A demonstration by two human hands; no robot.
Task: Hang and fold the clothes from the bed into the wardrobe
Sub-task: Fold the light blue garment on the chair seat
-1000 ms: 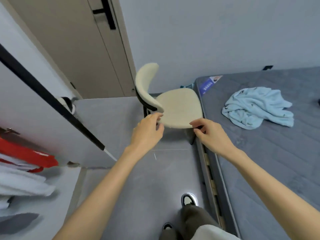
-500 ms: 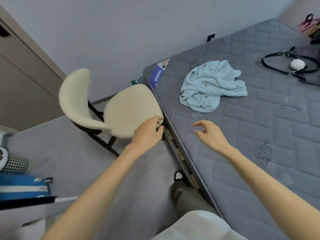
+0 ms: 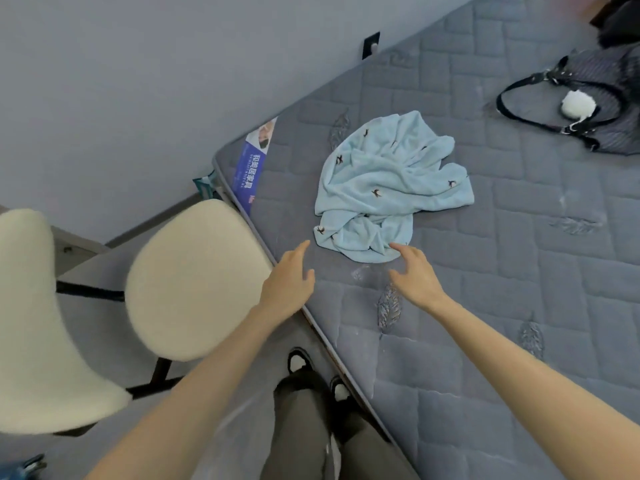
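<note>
1. A plain grey wall runs behind the bed, whose quilted grey mattress fills the right side of your view. A small dark socket sits on the wall just above the mattress edge.
2. The light blue garment lies crumpled in a heap on the mattress, near the corner closest to you. It has small dark bird shapes printed on it.
3. Your left hand hovers over the edge of the bed, fingers straight and loosely spread, holding nothing. It is just beside the garment's near-left corner and apart from it.
4. Your right hand is over the mattress, fingers relaxed and spread, holding nothing. Its fingertips reach the near edge of the garment; you cannot tell whether they touch the cloth.
5. A cream chair stands on the grey floor to your left, its seat close against the side of the bed and its curved backrest further left.
6. A blue printed label is fixed to the mattress corner near the chair.
7. A dark bag with a black strap and a white pompom rests on the far right of the bed, well apart from the garment.
8. Your shoes and grey trousers show below, between chair and bed.
</note>
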